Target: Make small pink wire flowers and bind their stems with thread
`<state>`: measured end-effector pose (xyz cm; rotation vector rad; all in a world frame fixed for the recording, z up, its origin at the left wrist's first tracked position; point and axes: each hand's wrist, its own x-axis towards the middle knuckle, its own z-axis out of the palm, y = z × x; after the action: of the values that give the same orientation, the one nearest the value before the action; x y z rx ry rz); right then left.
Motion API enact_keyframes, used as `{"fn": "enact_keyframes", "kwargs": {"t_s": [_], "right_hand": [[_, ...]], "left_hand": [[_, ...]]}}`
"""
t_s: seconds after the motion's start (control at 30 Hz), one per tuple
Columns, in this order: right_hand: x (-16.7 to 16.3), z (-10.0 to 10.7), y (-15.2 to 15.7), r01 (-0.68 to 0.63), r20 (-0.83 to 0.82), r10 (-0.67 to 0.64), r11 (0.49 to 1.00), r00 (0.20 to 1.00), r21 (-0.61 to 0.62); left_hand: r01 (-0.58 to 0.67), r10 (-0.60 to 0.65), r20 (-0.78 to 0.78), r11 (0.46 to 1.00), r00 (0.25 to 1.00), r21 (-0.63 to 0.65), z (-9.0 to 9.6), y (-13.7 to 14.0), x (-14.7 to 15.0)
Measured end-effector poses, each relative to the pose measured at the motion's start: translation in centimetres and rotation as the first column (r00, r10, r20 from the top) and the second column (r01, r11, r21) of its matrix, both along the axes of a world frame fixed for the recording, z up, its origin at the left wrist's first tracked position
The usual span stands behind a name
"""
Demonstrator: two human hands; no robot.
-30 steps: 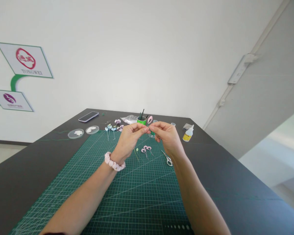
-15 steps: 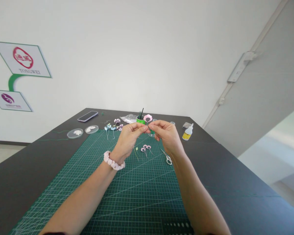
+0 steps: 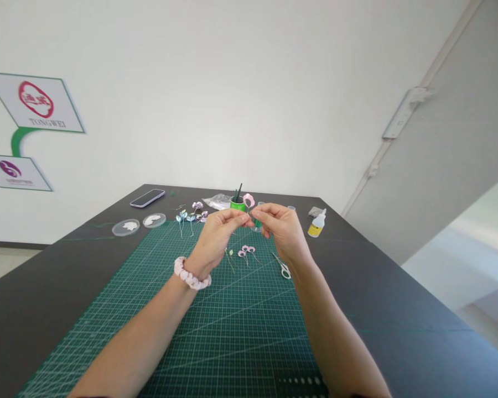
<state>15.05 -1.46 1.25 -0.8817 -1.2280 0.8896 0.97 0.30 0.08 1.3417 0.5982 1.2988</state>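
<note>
1. Left hand [image 3: 219,229] and right hand [image 3: 280,226]: through the head camera I am seeing both with thumb and finger closed together, their fingertips almost meeting. Between them I am holding up a pink flower [image 3: 249,200] by its thin stem, its open loop standing just above the fingertips; how each fingertip is gripping the stem is too small for me to tell.
2. Well to the left of the left hand, two clear dishes [image 3: 154,220] are holding white pieces, and a phone [image 3: 147,198] is lying farther back.
3. Just left of the left hand, blue flowers [image 3: 183,216] and purple flowers [image 3: 199,205] are lying near one another.
4. Around the left wrist, a pink scrunchie [image 3: 191,275] is sitting.
5. Behind the hands, a green cup [image 3: 238,204] is holding dark sticks, with a plastic bag [image 3: 216,201] lying to its left.
6. Below the hands, three smaller pink loops [image 3: 243,254] on wires are lying on the green mat [image 3: 224,331].
7. Beside the right wrist, on its left, white-handled scissors [image 3: 285,271] are lying.
8. Right of the right hand, a glue bottle [image 3: 316,225] is standing on the black table [image 3: 382,298].
</note>
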Motion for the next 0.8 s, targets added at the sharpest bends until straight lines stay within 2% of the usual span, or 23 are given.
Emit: {"fn": "enact_keyframes", "kwargs": {"t_s": [0.8], "right_hand": [[-0.15, 0.0, 0.04, -0.002, -0.007, 0.002, 1.0, 1.0, -0.013]], "left_hand": [[0.021, -0.021, 0.011, 1.0, 1.0, 0.012, 0.02, -0.11, 0.16]]}}
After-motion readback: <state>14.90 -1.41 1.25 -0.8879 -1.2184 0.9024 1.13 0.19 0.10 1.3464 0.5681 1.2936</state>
